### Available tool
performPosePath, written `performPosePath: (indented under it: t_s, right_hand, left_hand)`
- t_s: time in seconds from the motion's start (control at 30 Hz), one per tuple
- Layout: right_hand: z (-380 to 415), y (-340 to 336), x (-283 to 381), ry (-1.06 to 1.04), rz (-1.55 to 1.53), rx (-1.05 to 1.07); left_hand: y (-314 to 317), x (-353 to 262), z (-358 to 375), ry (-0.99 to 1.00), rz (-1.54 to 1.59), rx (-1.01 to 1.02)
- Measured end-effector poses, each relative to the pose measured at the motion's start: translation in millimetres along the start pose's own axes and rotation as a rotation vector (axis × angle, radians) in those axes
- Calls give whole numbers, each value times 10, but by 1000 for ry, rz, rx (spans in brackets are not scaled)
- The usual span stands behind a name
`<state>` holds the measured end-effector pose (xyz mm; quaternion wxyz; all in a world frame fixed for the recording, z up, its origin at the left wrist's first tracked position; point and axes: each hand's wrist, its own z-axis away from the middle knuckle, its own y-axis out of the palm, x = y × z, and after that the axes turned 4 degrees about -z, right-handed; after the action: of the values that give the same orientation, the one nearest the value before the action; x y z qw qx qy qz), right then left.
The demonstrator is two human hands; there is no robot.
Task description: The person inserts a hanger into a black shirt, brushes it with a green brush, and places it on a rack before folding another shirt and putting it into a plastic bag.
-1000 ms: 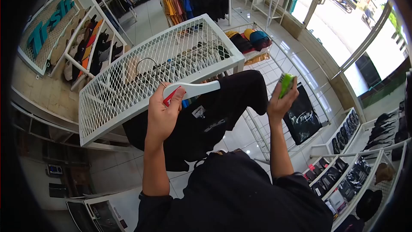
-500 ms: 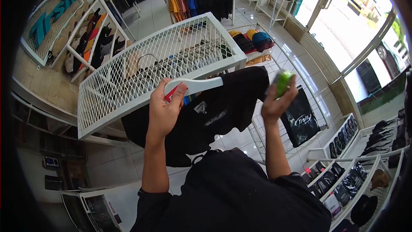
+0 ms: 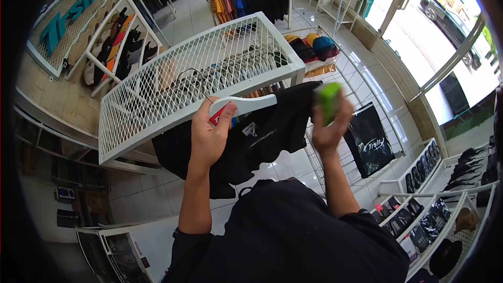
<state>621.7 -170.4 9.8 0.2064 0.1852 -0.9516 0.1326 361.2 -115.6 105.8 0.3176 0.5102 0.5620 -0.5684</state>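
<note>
In my left hand (image 3: 209, 133) is a white hanger (image 3: 251, 103) with a red label, my fingers closed round its middle. A black T-shirt (image 3: 267, 131) hangs from this hanger, draped below the mesh-topped rack, with a small pale print on it. My right hand (image 3: 334, 126) is wrapped round a green brush (image 3: 329, 99), blurred by motion. The brush is right at the shirt's right shoulder and sleeve, and overlaps it in this view.
A white mesh-topped rack (image 3: 157, 106) full of hangers stands just beyond the shirt. Right of it, a low wire rack bears caps (image 3: 322, 46) and a black printed bag (image 3: 368, 141). Sandals and pouches fill shelves (image 3: 408, 217) at right; a glass door is behind.
My right hand has moved left and slightly down with the brush, closer to the shirt. My left hand and the hanger have shifted slightly right in view. A pickup truck now shows outside.
</note>
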Motion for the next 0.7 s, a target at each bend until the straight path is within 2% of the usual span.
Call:
performPosePath:
  t_s: [0.03,0.1,0.17,0.23,0.3,0.33,0.4,0.5,0.57,0.63,0.7]
  right_hand:
    - [68,33,111,-42,-87,83]
    - [149,70,107,-195,-21,215]
    - [215,238,-327,-67,41,34]
    - [101,190,-556,395,182,63]
    - [102,74,-684,258,172,-72]
    - [16,61,-547,250,168,-69]
    - [14,33,-134,90,30,-30]
    - [207,76,157,-60,-72,313]
    - [283,240,-170,-121,47,169]
    - [169,288,-475,367,151,142]
    - [212,202,-805,505,220,123]
  left_hand:
    - [44,16,2,4,0,2]
    - [91,43,19,119,27,45]
    - [34,0,43,87,53,57]
    - [-51,-15,52,40,23,-24]
    - [-84,-10,54,43,31,-28]
    - [-65,20,46,77,19,-53]
    - [-27,47,78,91,4,-64]
    - [73,51,57,84,-5,22]
    - [78,94,61,125,28,11]
    - [-10,62,77,68,59,-10]
    - [-60,96,124,6,92,-27]
